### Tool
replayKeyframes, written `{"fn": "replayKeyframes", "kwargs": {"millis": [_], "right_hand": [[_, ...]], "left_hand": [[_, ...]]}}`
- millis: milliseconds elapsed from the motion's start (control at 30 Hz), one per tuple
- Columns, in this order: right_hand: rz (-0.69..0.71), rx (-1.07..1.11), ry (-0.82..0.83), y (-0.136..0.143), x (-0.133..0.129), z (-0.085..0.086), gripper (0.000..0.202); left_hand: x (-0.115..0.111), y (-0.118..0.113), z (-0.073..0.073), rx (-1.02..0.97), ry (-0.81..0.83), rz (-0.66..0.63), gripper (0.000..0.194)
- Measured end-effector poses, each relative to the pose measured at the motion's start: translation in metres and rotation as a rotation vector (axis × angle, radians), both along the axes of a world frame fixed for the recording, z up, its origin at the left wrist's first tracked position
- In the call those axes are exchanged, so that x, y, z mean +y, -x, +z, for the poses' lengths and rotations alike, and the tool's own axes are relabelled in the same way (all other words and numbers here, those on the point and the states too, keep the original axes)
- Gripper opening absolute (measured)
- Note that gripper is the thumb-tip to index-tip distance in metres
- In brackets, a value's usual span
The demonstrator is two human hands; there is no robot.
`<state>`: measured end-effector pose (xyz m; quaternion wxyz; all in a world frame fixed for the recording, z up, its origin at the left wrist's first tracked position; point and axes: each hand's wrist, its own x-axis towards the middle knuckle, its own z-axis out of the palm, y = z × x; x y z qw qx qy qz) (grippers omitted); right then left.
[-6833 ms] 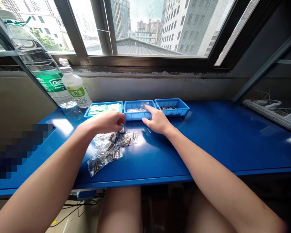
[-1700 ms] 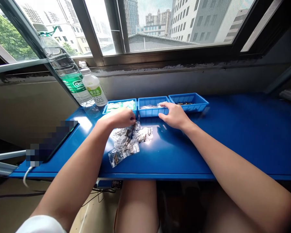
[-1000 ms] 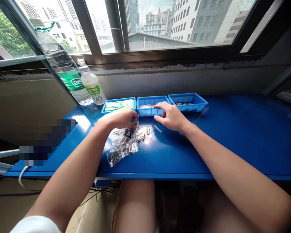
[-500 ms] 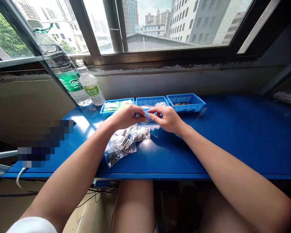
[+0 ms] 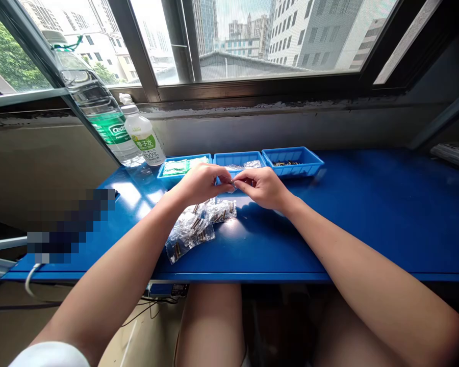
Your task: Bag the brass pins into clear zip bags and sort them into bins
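Observation:
My left hand [image 5: 206,182] and my right hand [image 5: 263,187] meet fingertip to fingertip in front of the middle tray. Between them is a small clear plastic bag [image 5: 232,189], mostly hidden by the fingers; both hands pinch at its edge. What the bag contains is too small to make out. Below my left hand, a pile of clear bags [image 5: 193,227] with small metal pins inside lies on the blue table [image 5: 275,244].
Three blue trays line the back: the left tray [image 5: 167,179] holds green-and-white packets, the middle tray [image 5: 237,157] clear bags, the right tray [image 5: 309,164] dark metal pieces. A large water bottle [image 5: 99,107] and a smaller white bottle [image 5: 143,135] stand at back left, by the window.
My hands have come closer together, and the fingertips now meet at the bag. Less of the bag shows between them. The pile and trays have stayed put.

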<state>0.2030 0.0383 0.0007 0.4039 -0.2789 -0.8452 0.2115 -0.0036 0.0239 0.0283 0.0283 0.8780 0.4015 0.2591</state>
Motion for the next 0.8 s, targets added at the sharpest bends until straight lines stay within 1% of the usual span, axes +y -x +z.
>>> {"fn": "replayKeyframes", "kwargs": {"millis": [200, 333, 400, 533, 700, 800], "right_hand": [[-0.118, 0.043, -0.01, -0.0016, -0.0009, 0.0029, 0.018], [-0.168, 0.143, -0.033, 0.0005, -0.0017, 0.0024, 0.019], [-0.142, 0.177, -0.041, 0.0009, -0.0015, 0.0019, 0.02], [-0.039, 0.152, -0.054, 0.0001, -0.0001, 0.0009, 0.01], [-0.028, 0.12, -0.029, -0.0009, -0.0002, 0.0006, 0.015], [0.003, 0.111, 0.005, -0.0006, -0.0013, 0.0004, 0.017]], "left_hand": [[-0.0003, -0.0013, -0.0005, -0.038, -0.002, 0.079, 0.022], [-0.0018, -0.0027, -0.0014, -0.092, -0.007, 0.126, 0.028], [-0.0014, -0.0024, -0.0025, -0.112, 0.012, 0.117, 0.03], [0.0022, -0.0005, -0.0065, -0.152, 0.009, 0.07, 0.034], [0.0046, 0.0012, -0.0094, -0.141, 0.011, 0.052, 0.028], [0.0044, 0.0016, -0.0092, -0.129, 0.007, 0.052, 0.026]]}}
